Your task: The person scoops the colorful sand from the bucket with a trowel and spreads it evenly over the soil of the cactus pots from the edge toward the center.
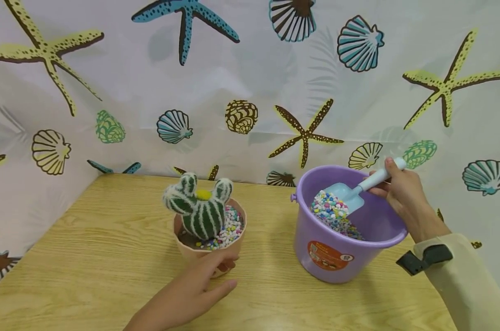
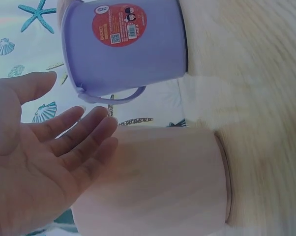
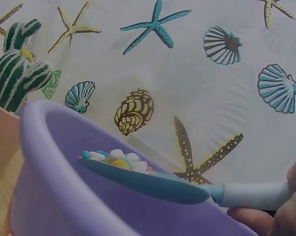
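Observation:
My right hand (image 1: pixel 403 188) grips the pale handle of a light blue toy shovel (image 1: pixel 351 196) inside a purple bucket (image 1: pixel 328 257). Colourful pebbles (image 3: pixel 119 161) lie heaped on the shovel's blade, and more pebbles (image 1: pixel 349 228) show in the bucket below it. To the left, a peach flower pot (image 1: pixel 188 250) holds a knitted-looking green cactus (image 1: pixel 204 220) with a yellow top. Similar pebbles (image 1: pixel 232 232) cover the right part of the pot's surface; brown shows at the left. Beside the pot's front, my left hand (image 1: pixel 192 289) has its fingers loosely extended, near or touching its wall.
Both containers stand on a wood-grain table (image 1: pixel 122 239). Behind it hangs a white cloth (image 1: pixel 217 78) printed with starfish and shells. The bucket's purple handle (image 2: pixel 123 100) hangs down its side. A dark strap (image 1: pixel 424 259) circles the right sleeve.

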